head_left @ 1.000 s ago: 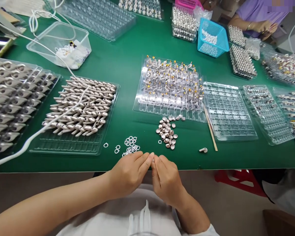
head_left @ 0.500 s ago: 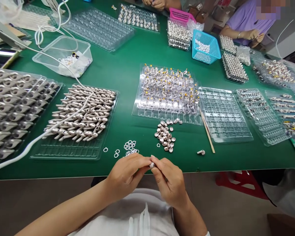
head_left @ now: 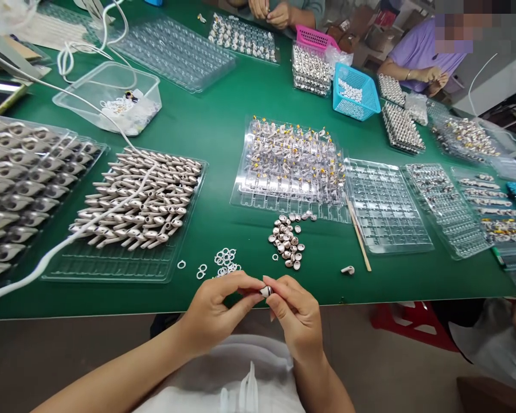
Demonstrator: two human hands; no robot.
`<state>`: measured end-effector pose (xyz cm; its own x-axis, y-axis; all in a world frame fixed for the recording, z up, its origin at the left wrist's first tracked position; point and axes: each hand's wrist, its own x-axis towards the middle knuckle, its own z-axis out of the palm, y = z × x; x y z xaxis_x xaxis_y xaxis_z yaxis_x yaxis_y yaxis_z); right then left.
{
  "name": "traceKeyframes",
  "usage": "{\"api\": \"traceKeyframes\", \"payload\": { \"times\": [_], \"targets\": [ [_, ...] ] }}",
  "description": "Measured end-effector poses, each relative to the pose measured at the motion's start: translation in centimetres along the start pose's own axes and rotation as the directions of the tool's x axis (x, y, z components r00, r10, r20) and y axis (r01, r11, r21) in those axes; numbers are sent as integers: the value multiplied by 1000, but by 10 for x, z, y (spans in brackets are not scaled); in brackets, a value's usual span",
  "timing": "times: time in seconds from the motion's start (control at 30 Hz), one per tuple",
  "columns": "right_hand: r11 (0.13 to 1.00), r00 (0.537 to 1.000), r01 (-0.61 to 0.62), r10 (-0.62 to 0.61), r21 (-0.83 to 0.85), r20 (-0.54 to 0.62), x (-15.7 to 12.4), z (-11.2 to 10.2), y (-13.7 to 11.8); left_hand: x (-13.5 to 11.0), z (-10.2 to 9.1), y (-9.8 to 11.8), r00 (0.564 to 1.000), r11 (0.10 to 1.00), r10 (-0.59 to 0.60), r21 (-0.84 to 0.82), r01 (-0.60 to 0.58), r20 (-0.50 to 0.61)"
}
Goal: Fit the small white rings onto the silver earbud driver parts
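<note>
- Head view: both hands are up at the near edge of the green worktop (head_left: 206, 126), close together, fingertips nearly meeting.
- Left hand (head_left: 210, 308) has a thumb-and-finger pinch on one side of a small white-and-silver piece (head_left: 266, 291).
- Right hand (head_left: 300, 315) is pinching the other side of that same piece, so it sits right between the two sets of fingertips (super tiny, and partly covered, so can't make out much detail).
- Just past the left hand there's a cluster of white rings (head_left: 222, 271), plus a few loose ones off to its left.
- Straight ahead of the hands is a loose pile of shiny little caps (head_left: 289, 242).
- Over to the right, a lone stemmed part (head_left: 348, 269) lies by itself, near a thin wooden stick (head_left: 361, 244).
- Further left, a see-through tray (head_left: 112, 268) carries rows of stemmed shells (head_left: 141, 201), with a white cable (head_left: 55, 249) running across them.
- Behind the caps are trays of yellow-tipped parts (head_left: 290, 155).
- Far side: a blue basket (head_left: 361, 110) with white bits inside, another person's hands (head_left: 270, 12) up top, and someone in a purple shirt (head_left: 417, 49) at right.
</note>
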<state>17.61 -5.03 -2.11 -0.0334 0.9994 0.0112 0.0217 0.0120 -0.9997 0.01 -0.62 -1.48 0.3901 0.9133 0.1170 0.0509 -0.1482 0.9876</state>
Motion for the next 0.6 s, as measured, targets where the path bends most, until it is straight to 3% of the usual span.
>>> {"api": "traceKeyframes", "payload": {
  "times": [0.1,0.23,0.37,0.6],
  "targets": [
    [995,998,67,-68,-80,-17,0,-1,-1,1,-1,5,955,919,-284,-260,296,84],
    [966,985,171,-169,-192,25,-1,-3,-4,7,-1,10,865,736,-478,-470,488,151],
    [921,966,257,-256,-292,41,-2,-2,-5,10,2,12,823,666,-535,-504,549,190],
    [813,914,372,-406,-447,22,-4,1,-2,8,5,12,816,653,-556,-524,547,158]
  ]
}}
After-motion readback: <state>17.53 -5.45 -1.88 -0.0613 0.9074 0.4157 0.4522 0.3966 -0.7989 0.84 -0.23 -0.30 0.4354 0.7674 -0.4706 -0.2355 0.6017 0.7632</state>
